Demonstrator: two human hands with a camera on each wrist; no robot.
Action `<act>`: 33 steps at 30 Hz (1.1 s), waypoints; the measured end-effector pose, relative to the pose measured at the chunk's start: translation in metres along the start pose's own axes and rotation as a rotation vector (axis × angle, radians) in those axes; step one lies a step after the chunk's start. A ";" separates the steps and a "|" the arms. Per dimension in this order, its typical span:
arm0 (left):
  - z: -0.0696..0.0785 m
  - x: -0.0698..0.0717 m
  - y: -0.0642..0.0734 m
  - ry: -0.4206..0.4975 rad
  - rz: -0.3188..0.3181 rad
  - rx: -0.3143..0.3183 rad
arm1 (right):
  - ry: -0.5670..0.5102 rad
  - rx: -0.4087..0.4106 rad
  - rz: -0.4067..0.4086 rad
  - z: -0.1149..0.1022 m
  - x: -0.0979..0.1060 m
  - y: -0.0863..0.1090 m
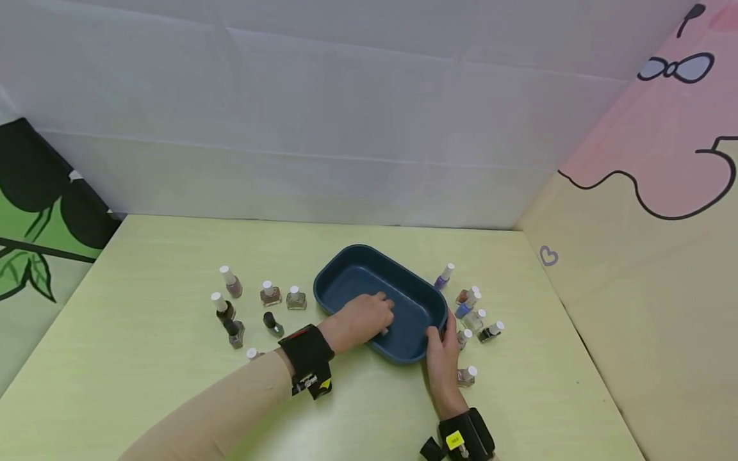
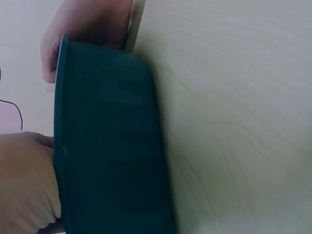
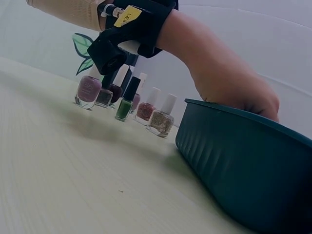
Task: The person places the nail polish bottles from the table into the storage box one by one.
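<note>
A dark blue rectangular tray [image 1: 403, 304] lies on the table, turned at an angle. My left hand [image 1: 360, 319] reaches over the near rim into it with curled fingers. Under that hand shows the small pale end of what looks like a nail polish bottle [image 1: 384, 331], mostly hidden by the fingers. My right hand [image 1: 442, 358] grips the tray's right end, thumb at the rim and fingers along the outer wall. In the left wrist view the tray's side wall [image 2: 112, 136] hides the left fingertips. The right wrist view shows the left hand [image 3: 239, 92] bent over the rim.
Several nail polish bottles stand left of the tray, among them a glittery one [image 1: 296, 299] and a dark-capped one [image 1: 273, 324]. More bottles cluster close to the right hand, including a blue one [image 1: 467, 303] and a tilted black one [image 1: 491, 331]. A white backdrop [image 1: 323, 160] rises behind the table.
</note>
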State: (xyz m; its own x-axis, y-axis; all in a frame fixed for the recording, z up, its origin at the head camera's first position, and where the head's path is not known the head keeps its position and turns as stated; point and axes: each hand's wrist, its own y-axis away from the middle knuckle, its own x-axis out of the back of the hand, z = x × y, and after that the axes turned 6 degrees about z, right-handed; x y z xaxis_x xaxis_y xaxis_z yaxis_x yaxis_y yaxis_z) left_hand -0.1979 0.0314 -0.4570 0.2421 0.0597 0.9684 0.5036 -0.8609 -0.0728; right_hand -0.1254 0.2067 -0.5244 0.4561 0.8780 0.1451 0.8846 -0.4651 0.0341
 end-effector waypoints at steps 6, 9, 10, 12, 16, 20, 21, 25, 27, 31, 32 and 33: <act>-0.002 0.003 0.001 0.011 -0.014 0.005 | 0.005 -0.003 0.011 -0.001 0.000 0.000; -0.003 0.004 0.001 -0.004 -0.022 -0.001 | 0.005 0.003 0.014 -0.002 -0.001 0.000; -0.003 0.004 0.001 -0.011 -0.020 -0.005 | 0.005 0.000 0.015 -0.002 -0.001 0.000; -0.003 0.005 0.003 -0.032 -0.007 -0.013 | 0.000 0.002 0.013 -0.002 -0.001 0.000; -0.004 0.005 0.007 -0.110 0.044 -0.025 | -0.006 0.000 0.008 -0.001 -0.001 0.001; -0.005 0.006 0.013 -0.170 0.102 -0.020 | -0.012 0.002 0.001 -0.001 0.000 0.000; -0.006 0.007 0.014 -0.169 0.118 -0.014 | -0.012 0.002 -0.002 -0.001 0.000 -0.001; -0.005 0.013 0.021 -0.143 0.165 0.002 | -0.009 -0.004 -0.011 0.000 0.001 -0.002; -0.004 0.016 0.026 -0.128 0.189 0.006 | -0.009 -0.003 -0.014 0.000 0.002 -0.002; -0.001 0.021 0.036 -0.128 0.276 0.019 | -0.008 -0.002 -0.016 0.001 0.002 -0.002; 0.000 0.020 0.039 -0.130 0.304 0.027 | -0.010 -0.003 -0.017 0.001 0.002 -0.002; 0.000 0.021 0.042 -0.132 0.334 0.037 | -0.015 -0.004 -0.017 0.001 0.002 -0.002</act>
State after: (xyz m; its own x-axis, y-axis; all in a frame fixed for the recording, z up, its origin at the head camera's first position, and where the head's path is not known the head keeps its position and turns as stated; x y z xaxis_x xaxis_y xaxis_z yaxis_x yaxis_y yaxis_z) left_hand -0.1716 -0.0034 -0.4402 0.5022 -0.1547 0.8508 0.4076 -0.8254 -0.3907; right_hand -0.1264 0.2090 -0.5250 0.4422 0.8874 0.1300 0.8919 -0.4504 0.0401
